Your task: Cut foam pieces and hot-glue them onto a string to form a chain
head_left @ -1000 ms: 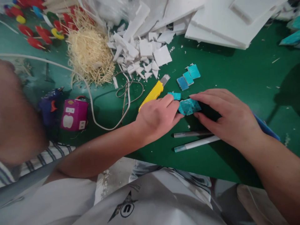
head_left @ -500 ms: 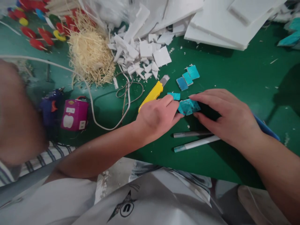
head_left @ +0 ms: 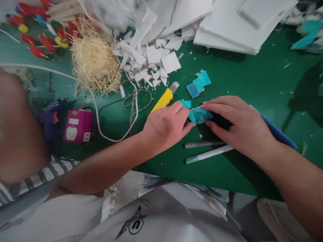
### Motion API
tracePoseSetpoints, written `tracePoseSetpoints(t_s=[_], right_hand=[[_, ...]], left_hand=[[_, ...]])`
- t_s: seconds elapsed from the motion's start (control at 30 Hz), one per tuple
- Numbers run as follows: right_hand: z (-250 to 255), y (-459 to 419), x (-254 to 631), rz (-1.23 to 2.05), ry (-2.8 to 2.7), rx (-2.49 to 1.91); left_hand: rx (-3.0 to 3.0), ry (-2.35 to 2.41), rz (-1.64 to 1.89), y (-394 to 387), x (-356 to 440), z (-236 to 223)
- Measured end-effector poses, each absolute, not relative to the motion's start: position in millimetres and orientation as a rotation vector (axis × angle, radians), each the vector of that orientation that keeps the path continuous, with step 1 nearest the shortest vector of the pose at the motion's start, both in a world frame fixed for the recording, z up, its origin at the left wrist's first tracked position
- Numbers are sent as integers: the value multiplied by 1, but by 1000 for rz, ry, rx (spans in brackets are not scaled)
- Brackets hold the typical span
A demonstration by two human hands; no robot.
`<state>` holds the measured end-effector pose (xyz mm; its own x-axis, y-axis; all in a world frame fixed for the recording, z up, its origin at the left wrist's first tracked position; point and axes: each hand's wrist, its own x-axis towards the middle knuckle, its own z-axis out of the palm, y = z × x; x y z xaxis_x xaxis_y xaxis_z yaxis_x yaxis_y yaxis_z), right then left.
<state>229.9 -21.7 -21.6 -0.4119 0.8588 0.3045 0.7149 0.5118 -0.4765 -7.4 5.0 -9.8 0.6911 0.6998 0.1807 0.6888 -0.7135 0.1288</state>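
Observation:
Between my two hands is a small turquoise piece (head_left: 200, 115) with dark speckles, wrinkled on top. My left hand (head_left: 166, 126) grips its left edge between thumb and fingers. At its right edge, my right hand (head_left: 234, 122) pinches it with thumb and forefinger. A small turquoise strip (head_left: 186, 104) lies just beyond my left fingertips. Farther off, three blue and turquoise squares (head_left: 198, 84) lie edge to edge. A yellow utility knife (head_left: 163, 101) with its blade out rests beside my left hand. Two thin rods, one dark (head_left: 202, 144) and one white (head_left: 213, 154), lie below my hands.
White foam scraps (head_left: 153, 57) and foam sheets (head_left: 227, 27) cover the back. Wood shavings (head_left: 97, 64), a blue glue gun (head_left: 54, 116), a magenta power adapter (head_left: 78, 125) and a looping white cable (head_left: 101, 131) lie left, near another person's arm (head_left: 22, 127). A blue flat object (head_left: 280, 132) is partly behind my right hand.
The view has shifted slightly, so the table things appear a little further left. Both hands keep their hold on the turquoise piece, which looks slightly more tilted.

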Motion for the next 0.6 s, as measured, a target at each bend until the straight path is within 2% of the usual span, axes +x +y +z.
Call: tracePoseSetpoints(t_s=[0.6], right_hand=[[-24,-24,233,379,-2233,-1249]], left_hand=[[2909,1124,304,7,-9,-10]])
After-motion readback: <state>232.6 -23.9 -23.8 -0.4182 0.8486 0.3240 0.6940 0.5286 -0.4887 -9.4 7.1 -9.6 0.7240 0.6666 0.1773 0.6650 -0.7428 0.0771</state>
